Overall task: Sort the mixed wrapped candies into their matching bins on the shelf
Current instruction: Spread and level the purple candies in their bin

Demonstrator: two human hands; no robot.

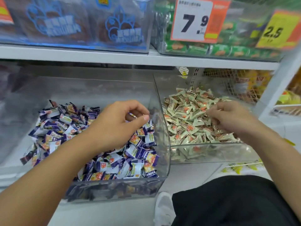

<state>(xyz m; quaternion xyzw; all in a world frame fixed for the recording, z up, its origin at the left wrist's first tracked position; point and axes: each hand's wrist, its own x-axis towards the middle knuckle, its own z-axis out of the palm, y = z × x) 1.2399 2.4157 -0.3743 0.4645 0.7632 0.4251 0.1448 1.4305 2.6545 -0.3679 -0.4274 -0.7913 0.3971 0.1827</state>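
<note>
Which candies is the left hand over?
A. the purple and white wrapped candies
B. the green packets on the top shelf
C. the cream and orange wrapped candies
A: the left hand hangs over the clear plastic bin full of purple and white wrapped candies, while the right hand is over the cream and orange wrapped candies in the next bin.

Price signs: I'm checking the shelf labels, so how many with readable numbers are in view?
2. The white and orange sign reading 7.9 hangs on the upper bin of green packets; the yellow sign reading 2.5 is to its right, blurred. An orange label at the top left edge shows no number.
</note>
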